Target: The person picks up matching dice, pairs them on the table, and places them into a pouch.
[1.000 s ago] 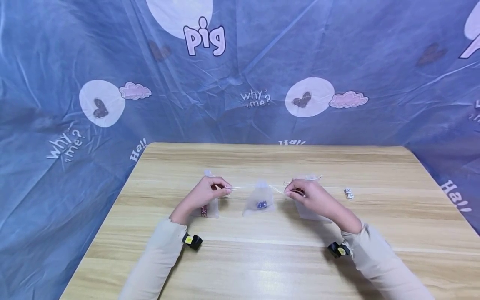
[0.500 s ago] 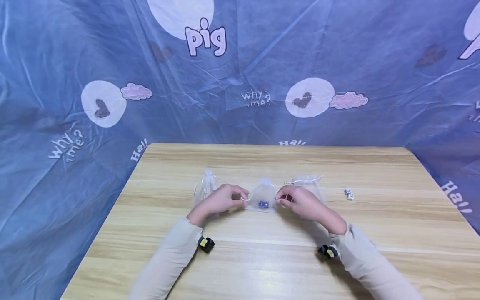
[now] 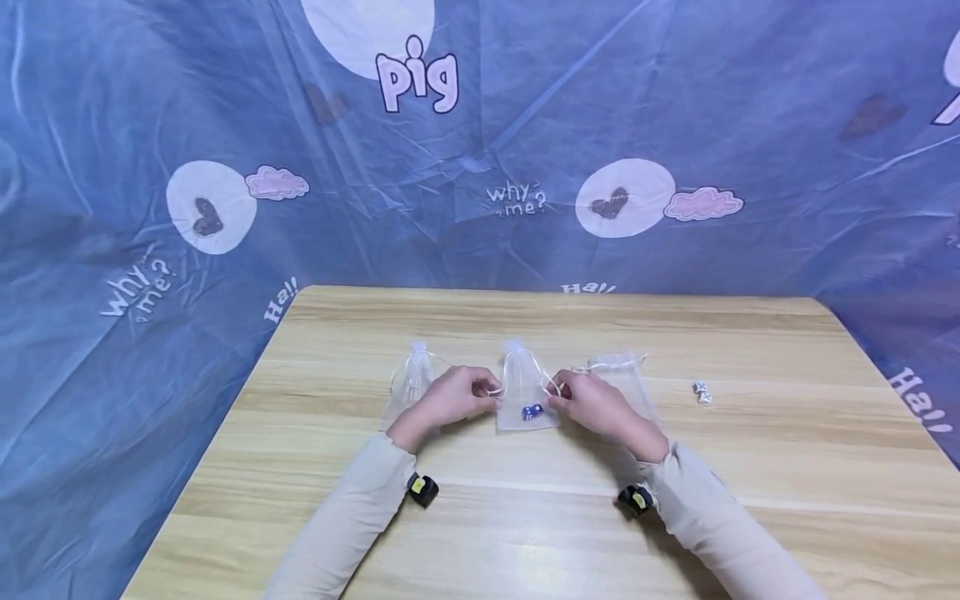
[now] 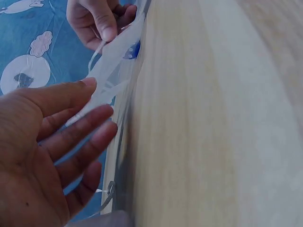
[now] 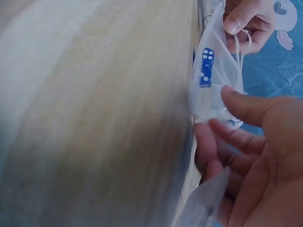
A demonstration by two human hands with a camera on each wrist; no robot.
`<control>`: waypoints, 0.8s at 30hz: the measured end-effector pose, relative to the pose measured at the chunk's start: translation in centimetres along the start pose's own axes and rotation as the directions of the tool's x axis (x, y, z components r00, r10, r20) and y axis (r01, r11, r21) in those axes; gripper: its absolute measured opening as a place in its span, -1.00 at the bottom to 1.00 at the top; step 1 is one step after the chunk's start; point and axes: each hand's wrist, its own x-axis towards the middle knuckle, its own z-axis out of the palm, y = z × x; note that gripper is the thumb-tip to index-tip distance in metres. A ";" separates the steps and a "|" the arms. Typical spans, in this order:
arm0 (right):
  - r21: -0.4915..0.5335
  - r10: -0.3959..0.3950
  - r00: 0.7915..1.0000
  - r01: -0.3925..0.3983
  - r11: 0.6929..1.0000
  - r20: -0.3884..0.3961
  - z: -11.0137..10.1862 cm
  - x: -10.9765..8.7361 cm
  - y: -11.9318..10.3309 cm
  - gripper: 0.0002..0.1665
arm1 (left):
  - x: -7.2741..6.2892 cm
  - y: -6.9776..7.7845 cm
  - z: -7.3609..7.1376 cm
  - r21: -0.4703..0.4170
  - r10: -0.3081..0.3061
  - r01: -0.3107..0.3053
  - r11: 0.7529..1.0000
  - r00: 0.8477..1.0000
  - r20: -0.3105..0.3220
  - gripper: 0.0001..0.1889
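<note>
Here's the middle bag (image 3: 516, 379), blue dice (image 3: 532, 412) inside, on the table (image 3: 480, 517) between left hand (image 3: 453, 396) and right hand (image 3: 596, 404)! Fingers curve in at its edges, right by the cords (image 3: 536, 365); whether they're pinching them, I can't tell.

Left hand (image 3: 459, 395) and right hand (image 3: 597, 407) face each other, apart.

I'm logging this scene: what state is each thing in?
Middle sheer white drawstring bag: neck gathered.
Blue white-spotted cube dice: inside it, side by side.
Left sheer white drawstring bag: neck gathered, partly hidden.
Right sheer white drawstring bag: flat, neck ungathered, partly hidden.
White dark-marked cube dice: loose on the pale wood-grain table.
Left bare hand: at the middle bag's left edge; grip unclear.
Right bare hand: at its right edge; grip unclear.
</note>
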 end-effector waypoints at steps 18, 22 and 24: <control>0.207 -0.026 0.996 0.007 0.978 0.088 0.6 -0.2 -0.8 -0.92 | -0.4 1.1 -0.2 0.009 -0.098 0.098 0.995 0.995 0.034 -0.53; 0.176 -0.031 0.996 0.015 0.984 0.087 0.7 -0.2 -0.8 -0.91 | -0.5 0.9 -0.4 0.044 -0.088 0.086 0.995 0.995 0.050 -0.52; 0.160 -0.024 0.996 0.010 0.987 0.083 0.8 -0.1 -0.8 -0.90 | -0.6 0.8 -0.4 0.066 -0.086 0.082 0.994 0.995 0.056 -0.52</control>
